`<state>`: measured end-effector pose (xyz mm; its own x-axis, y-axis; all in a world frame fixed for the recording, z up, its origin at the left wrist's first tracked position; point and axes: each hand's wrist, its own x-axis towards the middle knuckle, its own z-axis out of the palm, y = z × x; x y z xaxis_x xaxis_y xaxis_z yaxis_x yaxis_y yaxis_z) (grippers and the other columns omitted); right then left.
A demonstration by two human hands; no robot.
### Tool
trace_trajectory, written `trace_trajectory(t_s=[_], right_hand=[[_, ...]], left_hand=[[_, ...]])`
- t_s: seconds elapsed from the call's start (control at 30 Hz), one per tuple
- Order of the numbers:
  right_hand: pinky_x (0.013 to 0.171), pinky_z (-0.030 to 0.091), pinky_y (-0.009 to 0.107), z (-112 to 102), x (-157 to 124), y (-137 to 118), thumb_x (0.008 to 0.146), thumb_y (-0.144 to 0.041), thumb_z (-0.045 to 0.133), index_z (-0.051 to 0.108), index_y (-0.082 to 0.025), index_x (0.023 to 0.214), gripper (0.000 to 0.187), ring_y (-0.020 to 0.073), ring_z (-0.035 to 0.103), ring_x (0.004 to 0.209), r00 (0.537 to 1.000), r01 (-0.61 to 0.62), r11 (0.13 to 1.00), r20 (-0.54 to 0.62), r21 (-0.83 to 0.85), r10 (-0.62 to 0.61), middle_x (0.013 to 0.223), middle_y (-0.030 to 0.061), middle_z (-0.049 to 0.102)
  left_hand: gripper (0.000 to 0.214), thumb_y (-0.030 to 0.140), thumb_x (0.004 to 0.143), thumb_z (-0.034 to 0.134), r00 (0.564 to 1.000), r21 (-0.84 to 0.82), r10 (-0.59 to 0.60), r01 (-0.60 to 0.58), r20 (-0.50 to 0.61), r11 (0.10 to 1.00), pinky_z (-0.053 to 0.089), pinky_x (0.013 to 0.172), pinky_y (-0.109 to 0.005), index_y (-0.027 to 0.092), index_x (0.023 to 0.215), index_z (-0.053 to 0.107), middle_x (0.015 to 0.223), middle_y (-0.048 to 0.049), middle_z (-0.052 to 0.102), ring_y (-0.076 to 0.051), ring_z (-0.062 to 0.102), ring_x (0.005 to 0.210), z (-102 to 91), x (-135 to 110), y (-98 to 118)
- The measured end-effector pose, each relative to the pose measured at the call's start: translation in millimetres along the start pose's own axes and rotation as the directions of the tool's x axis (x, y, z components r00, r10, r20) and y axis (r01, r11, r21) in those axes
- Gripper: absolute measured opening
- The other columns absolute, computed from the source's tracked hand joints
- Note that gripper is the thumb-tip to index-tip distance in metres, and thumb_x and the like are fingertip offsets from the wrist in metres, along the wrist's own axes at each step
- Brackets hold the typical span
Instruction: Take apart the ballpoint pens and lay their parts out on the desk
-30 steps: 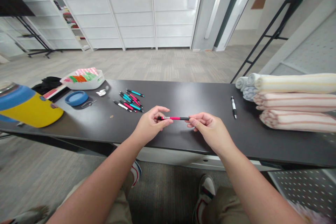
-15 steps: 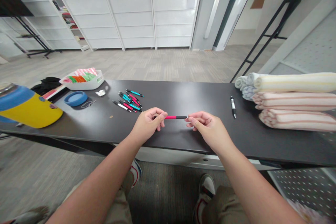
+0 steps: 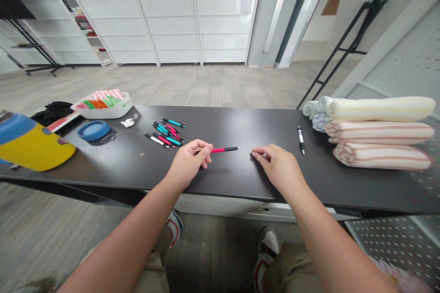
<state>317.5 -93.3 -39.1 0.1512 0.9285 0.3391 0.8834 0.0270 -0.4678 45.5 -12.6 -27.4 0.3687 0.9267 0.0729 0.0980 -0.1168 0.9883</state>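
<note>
A red pen (image 3: 219, 150) with a black grip is pinched in my left hand (image 3: 189, 160), its tip pointing right above the dark table. To the right of that tip, apart from it, my right hand (image 3: 275, 162) is closed with thumb and forefinger pressed together. A small dark spot shows at those fingertips, too tiny to name. Beyond my left hand lies a loose pile of red, teal and white pens (image 3: 167, 130). On the right, a white pen (image 3: 301, 139) with a black grip lies alone.
Rolled striped towels (image 3: 381, 130) are stacked at the right end of the table (image 3: 227, 178). Toward the left are a white basket (image 3: 115, 109) of colourful packets, a blue lid (image 3: 93, 131), a crumpled tissue (image 3: 127, 122) and a yellow-and-blue container (image 3: 37, 142).
My right hand has come away from the pen's tip, leaving a gap between them. My left hand still holds the red pen. The whole view has shifted slightly.
</note>
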Motion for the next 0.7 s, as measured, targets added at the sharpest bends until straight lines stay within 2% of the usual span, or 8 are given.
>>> trace_trajectory(t_s=[0.23,0.4,0.57,0.7], right_hand=[[0.076,0.047,0.032,2,1,3,0.096,-0.028,0.065,0.081,-0.023,0.1,0.017,0.021,0.068,0.083,0.999,-0.03,0.999,0.024,-0.039,0.031,0.094,0.0046,0.075],[0.073,0.047,0.032,-1,4,4,0.093,-0.029,0.07,0.077,-0.022,0.095,0.01,0.0213,0.068,0.079,0.994,-0.105,0.993,0.015,-0.054,0.106,0.087,0.0035,0.075],[0.079,0.048,0.034,-6,10,15,0.096,-0.026,0.065,0.076,-0.02,0.093,0.013,0.0249,0.07,0.089,0.997,-0.082,0.974,-0.013,-0.212,0.081,0.093,0.0072,0.076],[0.083,0.05,0.036,-9,16,32,0.096,-0.022,0.062,0.078,-0.019,0.099,0.016,0.026,0.07,0.092,0.99,-0.138,0.952,-0.076,-0.272,0.121,0.098,0.0095,0.076]], left_hand=[[0.033,0.051,0.095,0.069,1.0,0.009,-0.007,0.007,0.0,1.0,0.041,0.058,-0.022,0.018,0.094,0.067,0.071,0.0015,0.067,-0.01,0.055,0.057,-0.2,0,0],[0.033,0.051,0.094,0.069,1.0,0.018,-0.014,0.014,0.005,1.0,0.041,0.058,-0.022,0.018,0.094,0.067,0.07,0.0016,0.066,-0.01,0.054,0.056,0.4,0,1],[0.033,0.051,0.094,0.068,1.0,0.032,-0.023,0.023,0.01,0.999,0.042,0.058,-0.022,0.018,0.094,0.067,0.07,0.0012,0.066,-0.01,0.054,0.056,1.4,0,3],[0.033,0.051,0.094,0.068,1.0,0.038,-0.023,0.023,0.004,0.999,0.041,0.058,-0.022,0.018,0.094,0.067,0.07,0.0009,0.066,-0.01,0.054,0.057,2.2,-1,4]])
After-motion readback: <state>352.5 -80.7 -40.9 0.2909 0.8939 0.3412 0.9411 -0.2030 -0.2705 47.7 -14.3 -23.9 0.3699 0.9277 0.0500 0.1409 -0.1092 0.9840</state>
